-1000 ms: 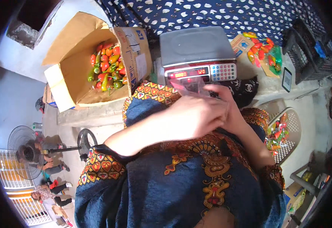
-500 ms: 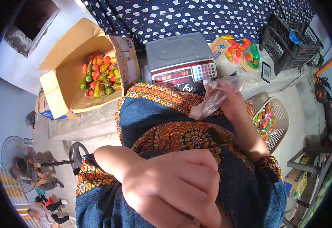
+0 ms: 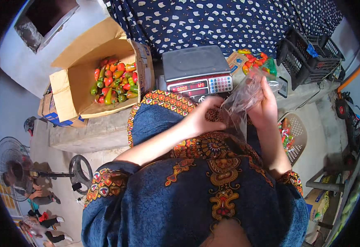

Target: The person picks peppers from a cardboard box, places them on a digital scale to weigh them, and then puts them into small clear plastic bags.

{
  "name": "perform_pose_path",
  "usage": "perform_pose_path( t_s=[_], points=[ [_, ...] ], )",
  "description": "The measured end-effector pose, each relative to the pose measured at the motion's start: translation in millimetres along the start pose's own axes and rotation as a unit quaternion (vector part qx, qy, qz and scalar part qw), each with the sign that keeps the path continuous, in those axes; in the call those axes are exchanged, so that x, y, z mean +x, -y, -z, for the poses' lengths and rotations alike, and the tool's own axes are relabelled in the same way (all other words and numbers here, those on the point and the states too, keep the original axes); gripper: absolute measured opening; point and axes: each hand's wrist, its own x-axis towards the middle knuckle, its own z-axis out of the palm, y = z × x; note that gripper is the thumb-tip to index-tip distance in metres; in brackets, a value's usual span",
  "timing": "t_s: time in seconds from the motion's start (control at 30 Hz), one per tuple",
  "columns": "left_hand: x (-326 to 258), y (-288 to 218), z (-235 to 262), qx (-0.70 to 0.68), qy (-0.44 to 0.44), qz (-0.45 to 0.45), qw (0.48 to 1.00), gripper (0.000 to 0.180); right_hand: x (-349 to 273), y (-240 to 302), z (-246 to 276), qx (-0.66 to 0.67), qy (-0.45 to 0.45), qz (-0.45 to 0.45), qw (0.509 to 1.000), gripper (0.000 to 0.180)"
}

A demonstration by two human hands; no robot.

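A clear plastic bag [image 3: 242,96], thin and crumpled, hangs in front of me above my lap. My right hand [image 3: 264,108] grips it from the right, the thumb raised along its side. At the bag's left edge is my left hand [image 3: 204,118], thumb and fingers curved apart; whether the fingertips touch the plastic is hard to make out. Just beyond my hands sits a digital scale [image 3: 196,64] with a bare grey platform and a lit red display. To the left, an open cardboard box [image 3: 75,96] holds many red, green and orange peppers [image 3: 116,82].
More peppers [image 3: 252,60] lie on the ledge right of the scale, near a phone-sized card [image 3: 283,87]. Black crates [image 3: 307,55] stand at the far right. A beige basket [image 3: 297,133] holds bagged peppers below. A fan [image 3: 13,168] and other people are at left.
My left hand has moved from close to the camera forward to the bag. My right hand has lifted the bag slightly and turned, and the bag is more spread out.
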Motion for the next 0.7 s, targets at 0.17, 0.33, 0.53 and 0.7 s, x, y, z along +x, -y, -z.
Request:
perform_pose_path(
  t_s=[0.17, 0.33, 0.53, 0.7],
  points=[
    [-5, 3, -21, 0.039, 0.127, -0.024, 0.991, 0.049, 4, 13, 4, 0.008, 0.014, 0.051, 0.999, 0.029],
    [-4, -4, -34, 0.008, 0.077, -0.014, 0.997, 0.021, 16, 16, -7, 0.056, -0.012, 0.064, 0.996, 0.025],
    [-6, -15, -13, -0.066, -0.084, 0.052, 0.993, 0.011, 22, 45, 17, 0.009, 0.001, 0.138, 0.990, 0.028],
    [0, -12, 4, -0.169, -0.138, 0.009, 0.976, 0.006, 16, 52, 10, -0.082, -0.102, 0.232, 0.964, 0.028]
  ],
)
